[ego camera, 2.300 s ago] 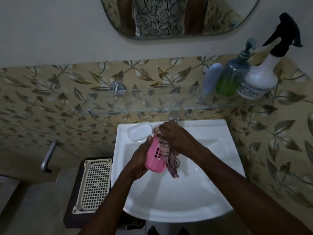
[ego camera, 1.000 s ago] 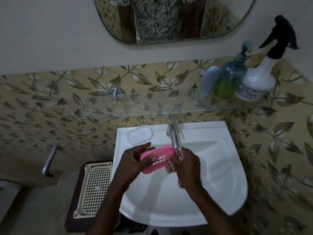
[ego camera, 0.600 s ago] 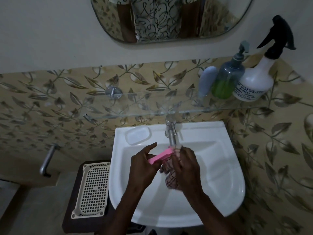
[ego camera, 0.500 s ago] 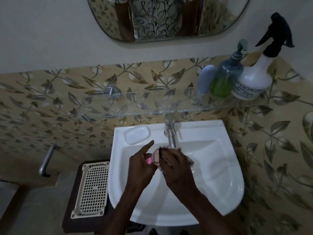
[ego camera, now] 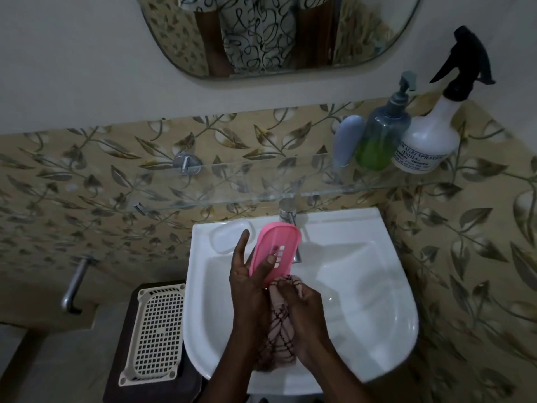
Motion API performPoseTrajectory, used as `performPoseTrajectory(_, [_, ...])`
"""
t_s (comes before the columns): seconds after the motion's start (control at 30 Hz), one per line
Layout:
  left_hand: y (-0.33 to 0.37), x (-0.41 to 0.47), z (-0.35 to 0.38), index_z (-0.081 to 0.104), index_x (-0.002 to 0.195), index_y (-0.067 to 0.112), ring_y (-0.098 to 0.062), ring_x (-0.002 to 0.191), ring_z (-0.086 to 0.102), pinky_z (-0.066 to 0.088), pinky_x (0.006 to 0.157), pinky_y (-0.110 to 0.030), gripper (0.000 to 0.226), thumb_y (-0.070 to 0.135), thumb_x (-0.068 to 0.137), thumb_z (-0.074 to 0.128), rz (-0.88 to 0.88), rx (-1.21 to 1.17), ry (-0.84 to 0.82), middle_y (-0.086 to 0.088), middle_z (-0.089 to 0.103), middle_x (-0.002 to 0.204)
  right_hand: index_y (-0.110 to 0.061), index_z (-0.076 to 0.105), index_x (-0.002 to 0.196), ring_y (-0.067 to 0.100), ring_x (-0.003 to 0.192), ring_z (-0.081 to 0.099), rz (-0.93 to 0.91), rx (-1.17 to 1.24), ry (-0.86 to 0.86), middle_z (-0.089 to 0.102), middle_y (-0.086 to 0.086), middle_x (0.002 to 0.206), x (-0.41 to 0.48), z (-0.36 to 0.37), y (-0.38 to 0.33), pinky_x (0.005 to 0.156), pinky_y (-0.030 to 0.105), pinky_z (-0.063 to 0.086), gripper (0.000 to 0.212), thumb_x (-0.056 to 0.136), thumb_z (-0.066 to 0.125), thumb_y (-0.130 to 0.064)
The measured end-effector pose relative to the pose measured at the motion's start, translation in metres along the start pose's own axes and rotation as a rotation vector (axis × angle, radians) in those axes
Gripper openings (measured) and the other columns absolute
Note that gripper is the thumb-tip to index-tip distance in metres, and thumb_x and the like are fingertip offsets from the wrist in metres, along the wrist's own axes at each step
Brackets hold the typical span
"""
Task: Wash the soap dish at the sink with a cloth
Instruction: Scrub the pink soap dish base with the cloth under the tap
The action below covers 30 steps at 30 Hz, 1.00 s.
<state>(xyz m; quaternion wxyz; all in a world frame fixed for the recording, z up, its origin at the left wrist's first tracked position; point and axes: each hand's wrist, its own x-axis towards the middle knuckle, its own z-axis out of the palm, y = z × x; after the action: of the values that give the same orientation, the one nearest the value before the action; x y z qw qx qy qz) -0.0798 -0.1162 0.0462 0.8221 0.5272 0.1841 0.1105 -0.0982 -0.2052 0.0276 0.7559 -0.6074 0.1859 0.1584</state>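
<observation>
Head camera view: the pink oval plastic soap dish [ego camera: 274,251], with small drain slots in its floor, is held tilted up on edge over the white ceramic sink [ego camera: 377,286], just in front of the steel tap [ego camera: 289,225]. The left hand [ego camera: 250,280] clamps it at its lower end, thumb pressed on the slotted inner face, fingers behind, the forefinger sticking up free beside the rim. The right hand [ego camera: 302,312] is closed around a bunched pale checked cloth [ego camera: 279,324], whose top touches the dish's lower edge while the rest hangs down toward the basin. To do this wiping step well, I judge the cloth should be pushed into the slots and along the inner rim, with the dish turned in the left hand so the thumb's patch gets cleaned too. No running water can be made out.
</observation>
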Motion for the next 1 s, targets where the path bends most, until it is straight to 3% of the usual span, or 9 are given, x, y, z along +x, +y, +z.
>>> performPoseTrajectory(0.1, [-0.001, 0.003, 0.002, 0.050, 0.144, 0.020, -0.031, 0.099, 0.073, 0.061, 0.071, -0.038, 0.090, 0.018, 0.062, 0.090, -0.142, -0.221, -0.046, -0.013, 0.072, 0.120, -0.017, 0.074, 0.087, 0.031, 0.081, 0.074, -0.088, -0.097, 0.075, 0.077, 0.008, 0.083, 0.007, -0.006, -0.010, 0.078, 0.056, 0.059, 0.024, 0.080, 0.062, -0.037])
performPoseTrajectory(0.23, [0.002, 0.007, 0.006, 0.059, 0.122, -0.007, -0.031, 0.088, 0.075, 0.062, 0.073, -0.041, 0.086, 0.015, 0.048, 0.098, -0.290, -0.505, -0.124, -0.021, 0.075, 0.102, -0.019, 0.071, 0.099, 0.034, 0.088, 0.073, -0.139, 0.046, -0.074, 0.076, 0.011, 0.095, 0.015, -0.012, -0.022, 0.079, 0.049, 0.061, 0.016, 0.084, 0.071, -0.023])
performPoseTrajectory(0.33, [0.004, 0.007, 0.014, 0.048, 0.138, -0.002, -0.031, 0.099, 0.071, 0.061, 0.084, -0.046, 0.105, 0.021, 0.049, 0.098, -0.326, -0.500, -0.080, -0.023, 0.068, 0.119, -0.018, 0.065, 0.087, 0.027, 0.076, 0.070, -0.340, -0.154, 0.066, 0.072, 0.005, 0.083, 0.018, -0.014, -0.027, 0.069, 0.029, 0.060, 0.008, 0.082, 0.069, -0.014])
performPoseTrajectory(0.4, [-0.006, 0.001, 0.011, 0.021, 0.156, 0.026, -0.025, 0.123, 0.058, 0.048, 0.104, -0.049, 0.110, 0.036, 0.067, 0.086, -0.273, -0.308, 0.007, -0.013, 0.049, 0.149, -0.015, 0.060, 0.084, 0.007, 0.068, 0.063, -0.584, -0.453, 0.262, 0.064, 0.000, 0.081, 0.017, -0.015, -0.029, 0.058, 0.008, 0.050, 0.012, 0.080, 0.071, -0.011])
performPoseTrajectory(0.5, [-0.016, -0.017, 0.007, 0.021, 0.149, 0.057, -0.010, 0.132, 0.052, 0.047, 0.103, -0.042, 0.093, 0.068, 0.071, 0.071, -0.115, -0.062, -0.051, 0.017, 0.048, 0.149, -0.006, 0.066, 0.096, 0.006, 0.078, 0.062, -0.877, -0.891, 0.287, 0.062, 0.004, 0.094, 0.007, -0.017, -0.020, 0.063, 0.019, 0.055, 0.011, 0.086, 0.064, -0.011])
performPoseTrajectory(0.67, [-0.012, -0.006, 0.004, 0.034, 0.151, 0.025, -0.039, 0.115, 0.065, 0.052, 0.100, -0.054, 0.089, 0.073, 0.080, 0.054, -0.229, -0.083, 0.057, -0.022, 0.064, 0.131, -0.006, 0.071, 0.102, 0.025, 0.091, 0.068, -1.127, -1.237, 0.177, 0.070, 0.012, 0.099, -0.009, -0.019, 0.007, 0.073, 0.032, 0.060, 0.016, 0.091, 0.060, -0.010])
performPoseTrajectory(0.83, [-0.007, 0.004, -0.011, 0.067, 0.124, 0.006, -0.036, 0.091, 0.073, 0.062, 0.074, -0.044, 0.092, 0.079, 0.084, 0.029, -0.416, -0.258, 0.048, -0.022, 0.074, 0.105, -0.054, 0.059, 0.108, 0.002, 0.100, 0.068, -0.667, -0.730, -0.265, 0.067, -0.029, 0.106, -0.003, -0.038, -0.010, 0.078, 0.014, 0.056, 0.025, 0.092, 0.053, -0.036])
performPoseTrajectory(0.9, [-0.006, 0.011, -0.018, 0.077, 0.112, 0.012, -0.032, 0.089, 0.076, 0.063, 0.068, -0.042, 0.085, 0.077, 0.088, 0.026, -0.449, -0.277, -0.031, -0.018, 0.077, 0.102, -0.043, 0.063, 0.106, 0.003, 0.085, 0.073, -0.628, -0.605, -0.265, 0.073, -0.020, 0.098, 0.008, -0.044, -0.020, 0.067, 0.018, 0.059, 0.025, 0.095, 0.053, -0.024])
performPoseTrajectory(1.0, [-0.006, 0.024, -0.026, 0.056, 0.138, 0.010, -0.039, 0.095, 0.073, 0.062, 0.078, -0.051, 0.079, 0.069, 0.094, 0.028, -0.518, -0.340, -0.081, -0.025, 0.072, 0.111, -0.019, 0.063, 0.096, 0.002, 0.071, 0.070, -0.545, -0.458, -0.101, 0.071, -0.007, 0.087, 0.021, -0.043, -0.040, 0.060, 0.011, 0.053, 0.018, 0.092, 0.059, -0.002])
